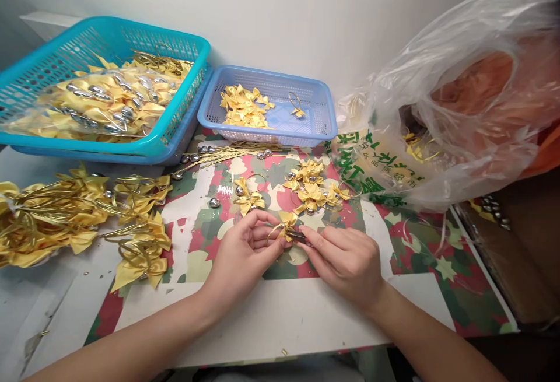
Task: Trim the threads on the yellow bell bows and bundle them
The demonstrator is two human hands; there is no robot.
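Note:
Near the middle of the table, my left hand pinches a yellow bow with a loop of gold cord. My right hand is closed around a small dark metal tool, whose tip touches the bow's knot. Most of the tool is hidden by my right fingers. Just beyond my hands lie a pile of yellow bows with silver bells and a smaller group of bows. One loose silver bell rests to the left of them.
A turquoise basket of bagged bows stands at the back left, beside a blue basket with yellow bows. Bundled bows with gold cords cover the left side. A clear plastic bag bulges at the right. Gold cords lie behind.

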